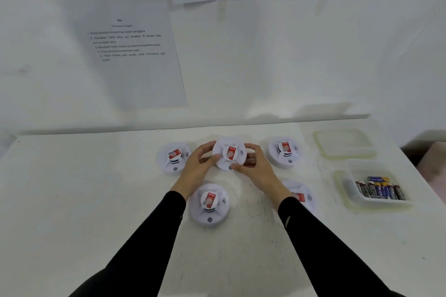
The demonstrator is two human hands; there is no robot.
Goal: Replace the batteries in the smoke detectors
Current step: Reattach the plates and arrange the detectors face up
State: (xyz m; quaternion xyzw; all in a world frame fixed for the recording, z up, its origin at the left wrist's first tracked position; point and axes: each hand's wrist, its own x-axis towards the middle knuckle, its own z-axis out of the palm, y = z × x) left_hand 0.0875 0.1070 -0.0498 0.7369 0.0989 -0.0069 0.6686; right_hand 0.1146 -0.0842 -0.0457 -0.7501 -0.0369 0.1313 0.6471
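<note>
- From the head view, five round white plastic smoke detectors with red labels sit on the white tabletop, three in a back row and two nearer the person.
- The middle smoke detector of the back row is the one being worked on. The left hand grips its left rim with curled fingers, thumb on the front face. The right hand grips the right rim in the same way.
- I cannot tell whether it is lifted or resting on the tabletop.
- The likely step is opening the casing. I would steady the base with one hand, turn the cover with the other, and keep the pressure even around the rim so nothing snaps.
- The back-left detector and back-right detector lie just beside the hands, so the elbows should stay in.
- Loose cylindrical batteries wait in a clear plastic tub well to the right, with its clear plastic lid behind it.
</note>
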